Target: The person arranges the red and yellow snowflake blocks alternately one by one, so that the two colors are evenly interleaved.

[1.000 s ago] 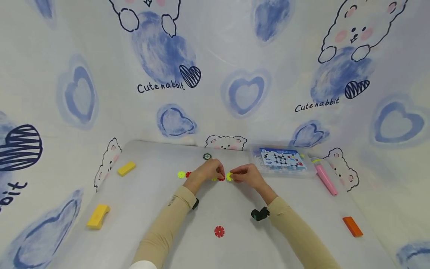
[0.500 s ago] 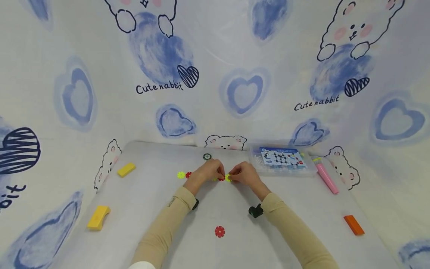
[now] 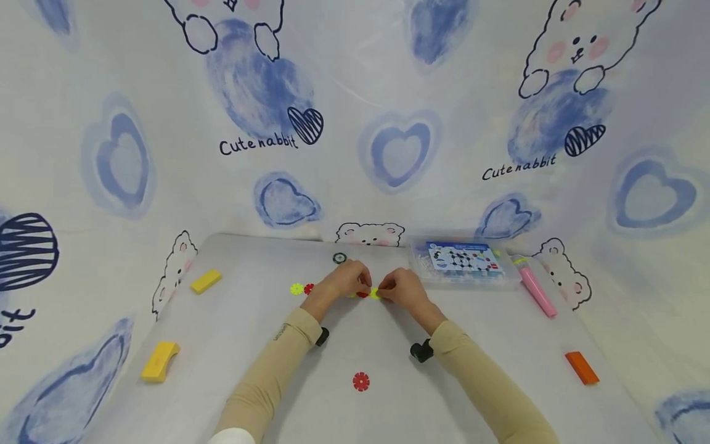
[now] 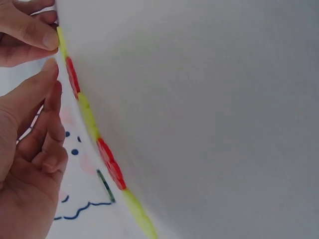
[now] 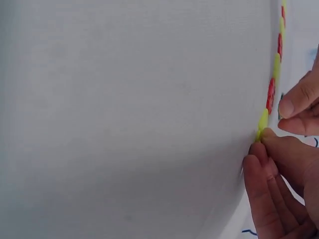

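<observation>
A row of notched plastic flower discs, red and yellow-green by turns, lies on the table in the head view, partly behind the left hand. My right hand (image 3: pixel 403 288) pinches the yellow-green disc (image 5: pixel 262 121) at the row's right end between thumb and fingers. That disc meets the neighbouring red disc (image 5: pixel 270 94); whether their notches interlock I cannot tell. My left hand (image 3: pixel 348 280) hovers beside that red disc, thumb and index loosely bent, with a small gap to the row in the left wrist view. The leftmost yellow-green disc (image 3: pixel 297 288) shows beyond the left wrist.
A loose red disc (image 3: pixel 361 382) lies between the forearms. Behind the hands are a small dark-green ringed disc (image 3: pixel 339 258) and a clear plastic box (image 3: pixel 471 280). A pink tube (image 3: pixel 538 292) and orange block (image 3: pixel 582 368) lie right; yellow blocks (image 3: pixel 159 362) lie left.
The right hand has moved slightly left, bringing the yellow-green disc from apart to against the red one. The left hand's fingertips have come off the red disc.
</observation>
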### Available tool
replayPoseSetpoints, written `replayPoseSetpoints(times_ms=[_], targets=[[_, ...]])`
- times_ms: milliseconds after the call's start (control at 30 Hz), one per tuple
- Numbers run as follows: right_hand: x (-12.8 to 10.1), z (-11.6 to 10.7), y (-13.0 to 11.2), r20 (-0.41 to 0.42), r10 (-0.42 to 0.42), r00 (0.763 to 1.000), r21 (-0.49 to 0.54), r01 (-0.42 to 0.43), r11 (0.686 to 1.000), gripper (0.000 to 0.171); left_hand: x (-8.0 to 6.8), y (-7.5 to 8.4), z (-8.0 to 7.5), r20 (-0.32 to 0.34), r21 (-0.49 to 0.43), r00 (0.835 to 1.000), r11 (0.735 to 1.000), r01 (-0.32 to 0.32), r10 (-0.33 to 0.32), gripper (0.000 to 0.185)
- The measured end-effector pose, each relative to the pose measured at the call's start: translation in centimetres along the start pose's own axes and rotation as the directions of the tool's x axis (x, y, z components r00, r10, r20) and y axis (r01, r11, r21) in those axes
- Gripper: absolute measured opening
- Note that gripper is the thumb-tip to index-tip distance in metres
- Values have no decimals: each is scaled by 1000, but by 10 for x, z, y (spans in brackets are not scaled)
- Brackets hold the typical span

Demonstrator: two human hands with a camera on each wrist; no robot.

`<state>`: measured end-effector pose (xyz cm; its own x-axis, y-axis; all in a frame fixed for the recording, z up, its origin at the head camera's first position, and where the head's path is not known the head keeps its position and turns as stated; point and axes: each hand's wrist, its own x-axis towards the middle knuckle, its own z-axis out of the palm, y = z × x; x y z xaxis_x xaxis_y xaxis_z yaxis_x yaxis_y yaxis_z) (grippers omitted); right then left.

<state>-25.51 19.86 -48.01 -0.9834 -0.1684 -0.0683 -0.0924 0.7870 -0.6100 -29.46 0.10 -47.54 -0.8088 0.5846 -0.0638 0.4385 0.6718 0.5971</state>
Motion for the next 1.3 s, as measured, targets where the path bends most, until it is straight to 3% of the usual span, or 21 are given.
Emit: replayPoseSetpoints(times_ms=[267, 533, 633, 767, 867, 967, 1067, 1300], targets=[[-23, -5, 9, -17, -1, 1000, 55, 2, 998, 10, 7, 7, 9, -16, -48, 999, 998, -52, 51, 4], [-60, -8, 8, 50, -171, 984, 76, 167, 983, 11, 12, 11, 13, 3, -64, 999, 997, -39, 39, 5], [-75, -2, 5, 62, -291, 955, 27, 290, 957, 14, 13, 12, 12, -2, -47, 1000, 998, -30, 30, 6], [-99, 8, 2, 121, -462, 878, -3, 466, 885, 18, 13, 11, 16, 8, -30, 1000, 999, -24, 25, 6], [-114, 14, 0, 217, -529, 821, 26, 537, 843, 25, 12, 10, 19, 11, -37, 1000, 999, -18, 18, 4], [-123, 17, -3, 325, -546, 772, 44, 565, 824, 36, 12, 10, 21, 1, -53, 1000, 999, -13, 13, 4], [-128, 20, -6, 394, -527, 753, 54, 553, 831, 37, 11, 10, 20, -3, -65, 1000, 998, -8, 8, 4], [-130, 28, -12, 458, -454, 764, 96, 466, 880, 25, 12, 8, 19, 12, -87, 1000, 996, -5, 6, 5]])
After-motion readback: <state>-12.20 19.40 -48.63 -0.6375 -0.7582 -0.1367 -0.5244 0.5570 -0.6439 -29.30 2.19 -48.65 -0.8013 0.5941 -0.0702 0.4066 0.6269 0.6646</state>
